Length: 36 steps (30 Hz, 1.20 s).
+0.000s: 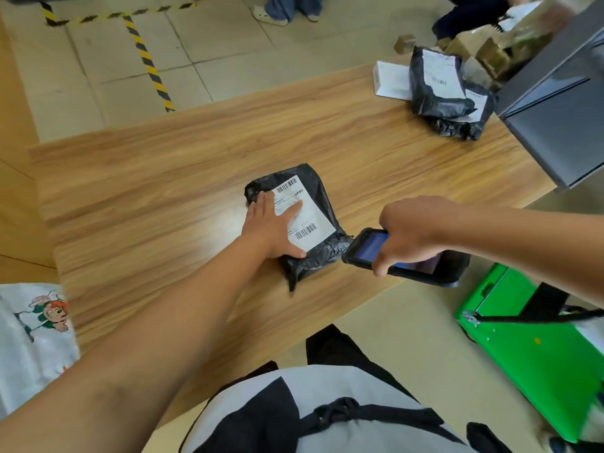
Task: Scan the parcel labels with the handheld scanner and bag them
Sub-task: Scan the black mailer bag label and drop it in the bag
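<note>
Off the near left corner of the bench [147,191] sits a white bag [32,338] with a cartoon print, and I cannot tell whether anything is in it yet. Toward the middle of the bench, a little nearer the front edge, lies the parcel [323,197], a black plastic mailer with its label [313,217] facing up. The left hand [271,223] lies flat on the parcel with straight, spread fingers, pressing down on the label's left side and gripping nothing. Just off the parcel's near right corner is the scanner [369,248], its lit screen up and its nose almost touching the plastic. The right hand [411,233] is wrapped over it from above, fingers and thumb curled round the body. So the parcel is pinned under one hand, with the other hand just beside it on the right.

At the far right corner more black mailers [438,86] are heaped beside a grey box [562,132]; a green cart [539,354] stands on the floor beyond the front edge.

By my reading the job is partway through: this parcel is at the scanning step, not yet bagged, and the heap at the far right looks to be waiting for both scan and bag.
</note>
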### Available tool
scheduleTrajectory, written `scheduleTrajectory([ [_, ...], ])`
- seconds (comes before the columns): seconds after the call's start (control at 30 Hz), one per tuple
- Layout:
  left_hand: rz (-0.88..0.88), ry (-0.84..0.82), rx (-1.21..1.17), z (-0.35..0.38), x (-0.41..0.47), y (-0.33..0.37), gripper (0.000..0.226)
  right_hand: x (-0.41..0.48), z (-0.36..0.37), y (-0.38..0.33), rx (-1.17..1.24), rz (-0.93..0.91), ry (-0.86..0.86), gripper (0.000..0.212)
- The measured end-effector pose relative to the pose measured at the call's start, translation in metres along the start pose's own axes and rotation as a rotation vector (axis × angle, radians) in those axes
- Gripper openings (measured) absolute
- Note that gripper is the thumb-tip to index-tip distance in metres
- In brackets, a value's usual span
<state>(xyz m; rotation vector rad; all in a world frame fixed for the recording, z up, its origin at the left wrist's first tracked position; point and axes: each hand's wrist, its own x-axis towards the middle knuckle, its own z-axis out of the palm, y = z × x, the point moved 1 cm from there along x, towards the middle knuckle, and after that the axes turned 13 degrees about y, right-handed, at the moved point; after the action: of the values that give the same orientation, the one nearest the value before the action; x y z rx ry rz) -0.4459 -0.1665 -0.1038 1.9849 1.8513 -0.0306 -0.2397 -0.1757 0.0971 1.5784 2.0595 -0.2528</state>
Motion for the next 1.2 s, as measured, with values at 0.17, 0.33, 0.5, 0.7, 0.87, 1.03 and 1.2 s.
scheduleTrajectory([
  [0.17,0.007,0.005,-0.003,-0.001,-0.001,-0.002,0.124,-0.008,-0.001,0.001,0.032,0.036,-0.027,0.052],
  [0.33,-0.004,-0.004,-0.015,-0.002,-0.001,-0.001,0.125,-0.01,-0.003,0.001,0.025,0.026,-0.023,0.051],
  [0.5,-0.005,0.005,-0.031,-0.003,-0.001,0.001,0.124,-0.005,-0.007,0.0,-0.005,0.005,0.05,0.054],
  [0.7,-0.025,-0.015,-0.037,-0.008,-0.004,0.004,0.124,0.0,-0.012,0.009,-0.005,0.006,0.025,0.054],
  [0.87,-0.035,-0.1,0.075,-0.02,-0.005,0.013,0.121,0.004,-0.016,0.031,0.166,0.044,-0.087,0.061],
  [1.03,-0.064,-0.169,0.151,-0.03,-0.009,0.022,0.105,0.006,0.003,0.058,0.728,0.144,-0.009,0.072],
  [1.2,-0.445,0.221,-0.31,-0.011,-0.032,0.057,0.082,0.007,0.039,0.066,1.098,0.242,0.081,0.051],
])
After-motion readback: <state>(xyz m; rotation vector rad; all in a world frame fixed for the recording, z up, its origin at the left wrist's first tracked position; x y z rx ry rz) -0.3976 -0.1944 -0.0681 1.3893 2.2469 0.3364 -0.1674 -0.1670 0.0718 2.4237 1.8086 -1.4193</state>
